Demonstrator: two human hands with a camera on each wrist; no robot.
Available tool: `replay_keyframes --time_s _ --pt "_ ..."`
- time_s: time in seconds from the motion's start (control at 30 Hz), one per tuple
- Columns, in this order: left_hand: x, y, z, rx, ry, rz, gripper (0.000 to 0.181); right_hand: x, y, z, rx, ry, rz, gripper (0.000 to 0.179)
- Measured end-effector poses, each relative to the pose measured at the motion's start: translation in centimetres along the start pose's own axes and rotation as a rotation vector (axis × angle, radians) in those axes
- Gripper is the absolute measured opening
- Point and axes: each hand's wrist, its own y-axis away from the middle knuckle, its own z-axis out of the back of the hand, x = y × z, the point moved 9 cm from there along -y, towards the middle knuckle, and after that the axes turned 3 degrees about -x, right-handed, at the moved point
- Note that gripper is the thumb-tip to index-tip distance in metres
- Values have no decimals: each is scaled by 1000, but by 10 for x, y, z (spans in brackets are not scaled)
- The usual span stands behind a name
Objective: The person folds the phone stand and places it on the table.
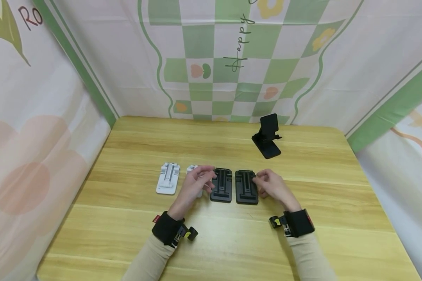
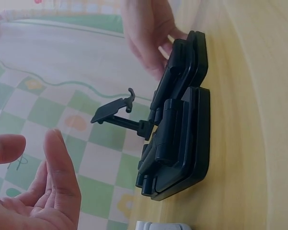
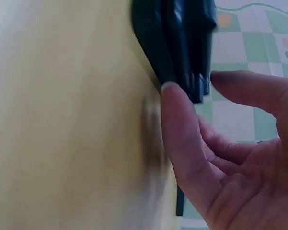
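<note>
Two folded black phone stands lie side by side on the wooden table, a left one (image 1: 221,191) and a right one (image 1: 246,191). My right hand (image 1: 275,188) pinches the right stand at its right edge; in the right wrist view the index fingertip (image 3: 170,91) meets its lower edge and the thumb is at its upper side. With fingers loosely bent and nothing in it, my left hand (image 1: 194,185) hovers over a folded white phone stand (image 1: 191,168), partly hiding it. Its fingertips overlap the left black stand's edge in the head view.
Another folded white phone stand (image 1: 168,178) lies at the left end of the row. Towards the back right stands an unfolded black phone stand (image 1: 268,136). A printed curtain (image 1: 126,58) encloses the table (image 1: 126,234) at the back and sides.
</note>
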Motion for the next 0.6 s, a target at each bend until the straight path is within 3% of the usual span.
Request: replay_keyframes --time_s 0.1,0.3,0.47,0.6 --pt "2 1 0 -2 -5 12 38 6 -7 17 -60 53 51 52" --pt "22 -7 1 -3 21 42 42 15 -23 69 -354 176 158 53" --pt "34 -9 0 -9 33 43 44 13 -37 103 -559 109 170 53" --pt "35 -8 -3 7 13 21 48 9 -49 121 -670 49 195 53"
